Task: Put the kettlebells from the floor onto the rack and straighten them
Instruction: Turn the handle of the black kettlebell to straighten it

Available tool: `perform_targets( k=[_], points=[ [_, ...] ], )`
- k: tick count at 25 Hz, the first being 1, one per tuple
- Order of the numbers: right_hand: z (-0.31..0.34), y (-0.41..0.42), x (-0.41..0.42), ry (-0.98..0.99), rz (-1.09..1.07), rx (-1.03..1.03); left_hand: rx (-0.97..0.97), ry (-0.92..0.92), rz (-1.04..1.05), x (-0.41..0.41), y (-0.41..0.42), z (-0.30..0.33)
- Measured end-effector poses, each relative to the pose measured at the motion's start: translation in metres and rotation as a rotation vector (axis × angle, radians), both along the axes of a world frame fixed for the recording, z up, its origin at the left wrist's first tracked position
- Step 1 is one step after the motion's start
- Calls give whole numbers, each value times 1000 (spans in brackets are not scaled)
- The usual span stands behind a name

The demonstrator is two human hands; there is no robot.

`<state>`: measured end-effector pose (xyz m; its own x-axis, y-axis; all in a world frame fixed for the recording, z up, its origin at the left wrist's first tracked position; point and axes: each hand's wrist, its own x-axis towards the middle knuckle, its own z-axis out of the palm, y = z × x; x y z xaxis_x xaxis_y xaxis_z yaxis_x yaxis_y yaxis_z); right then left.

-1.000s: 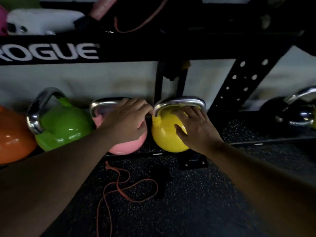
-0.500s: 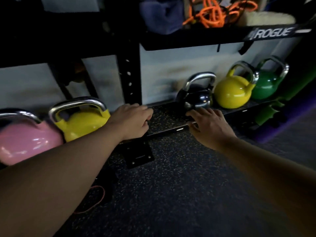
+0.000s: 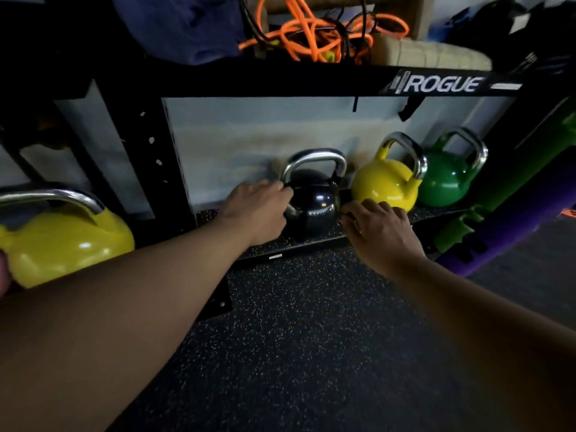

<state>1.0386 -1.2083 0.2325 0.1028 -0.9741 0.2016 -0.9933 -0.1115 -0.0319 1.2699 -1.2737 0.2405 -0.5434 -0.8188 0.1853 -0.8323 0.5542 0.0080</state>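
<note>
A black kettlebell [image 3: 314, 198] with a steel handle stands on the low rack shelf [image 3: 299, 243] in the middle of the view. My left hand [image 3: 257, 212] rests against its left side, fingers curled at the handle's base. My right hand [image 3: 378, 233] hovers just right of it, fingers spread, close to its right flank. Further right on the same shelf stand a yellow kettlebell [image 3: 385, 185] and a green kettlebell [image 3: 445, 182], both with handles turned at an angle. Another yellow kettlebell [image 3: 65, 241] stands at the far left, past a black upright.
A black rack upright [image 3: 156, 157] with holes divides the two bays. The upper shelf holds orange cord [image 3: 314, 35], blue cloth and a beige pad. Purple and green rolled mats [image 3: 511, 222] lean at the right. Speckled rubber floor [image 3: 311, 338] lies in front.
The view swung right from the pink and yellow kettlebells to the neighbouring bay. Both hands left those bells and moved to either side of the black kettlebell.
</note>
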Motion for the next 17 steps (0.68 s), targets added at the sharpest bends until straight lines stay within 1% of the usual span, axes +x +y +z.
perform_targets(
  k=[6, 10, 12, 14, 16, 17],
  points=[
    [-5, -108, -17, -3, -14, 39, -65, 81, 92, -33, -90, -17],
    [-8, -173, -35, -76, -69, 20, -15, 164, 172, -53, -141, -26],
    [-19, -203, -39, -80, -48, 61, 52, 230, 208, -66, -156, -38],
    [-31, -226, -42, -101, -8, 116, 65, 296, 258, -81, -164, -49],
    [-45, -238, -46, -170, 53, 144, 92, 388, 357, -92, -164, -58],
    [-51, -241, -49, -232, 80, 146, 119, 462, 411, -97, -162, -62]
  ],
)
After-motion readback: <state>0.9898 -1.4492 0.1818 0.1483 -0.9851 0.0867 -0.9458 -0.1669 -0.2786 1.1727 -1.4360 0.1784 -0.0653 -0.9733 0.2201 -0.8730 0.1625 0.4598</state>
